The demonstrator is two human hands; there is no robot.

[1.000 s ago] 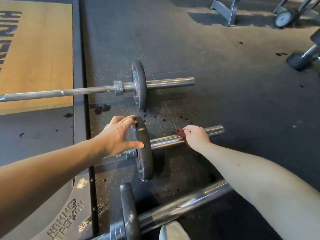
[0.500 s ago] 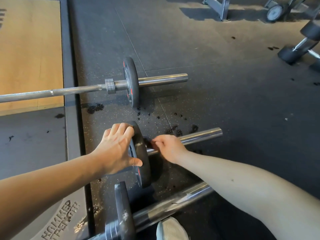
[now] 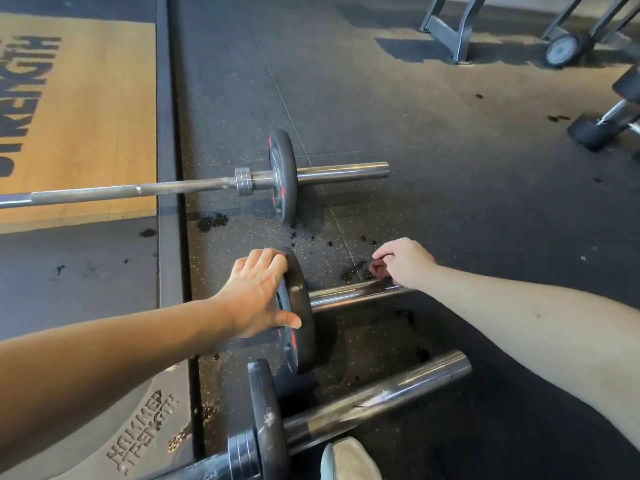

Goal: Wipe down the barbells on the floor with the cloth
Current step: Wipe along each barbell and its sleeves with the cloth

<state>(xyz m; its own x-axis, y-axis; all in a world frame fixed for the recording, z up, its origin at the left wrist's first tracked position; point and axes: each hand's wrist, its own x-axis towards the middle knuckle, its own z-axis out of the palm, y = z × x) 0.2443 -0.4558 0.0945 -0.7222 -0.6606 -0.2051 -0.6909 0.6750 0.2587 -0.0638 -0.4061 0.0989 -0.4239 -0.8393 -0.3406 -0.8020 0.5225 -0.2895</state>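
Three barbells lie on the black rubber floor. My left hand (image 3: 259, 296) grips the rim of the middle barbell's black plate (image 3: 301, 327), fingers over the top and thumb on its face. My right hand (image 3: 405, 265) pinches a small dark-red cloth (image 3: 379, 269) just above the middle barbell's chrome sleeve (image 3: 346, 296); my forearm hides the sleeve's outer end. The far barbell (image 3: 138, 190) has a small plate (image 3: 284, 174) and a bare sleeve (image 3: 343, 171). The near barbell's sleeve (image 3: 381, 396) and plate (image 3: 266, 420) lie under my arms.
A wooden lifting platform (image 3: 86, 116) lies to the left, edged by a rubber strip. Rack feet (image 3: 446, 36), a wheel (image 3: 561, 50) and a dumbbell (image 3: 602, 126) stand at the back right. Wet spots (image 3: 211, 221) dot the floor. A pale shoe (image 3: 349, 459) shows at the bottom edge.
My right hand slid the cloth along the middle sleeve toward the plate, then back outward and slightly up. My left hand kept its hold on the plate.
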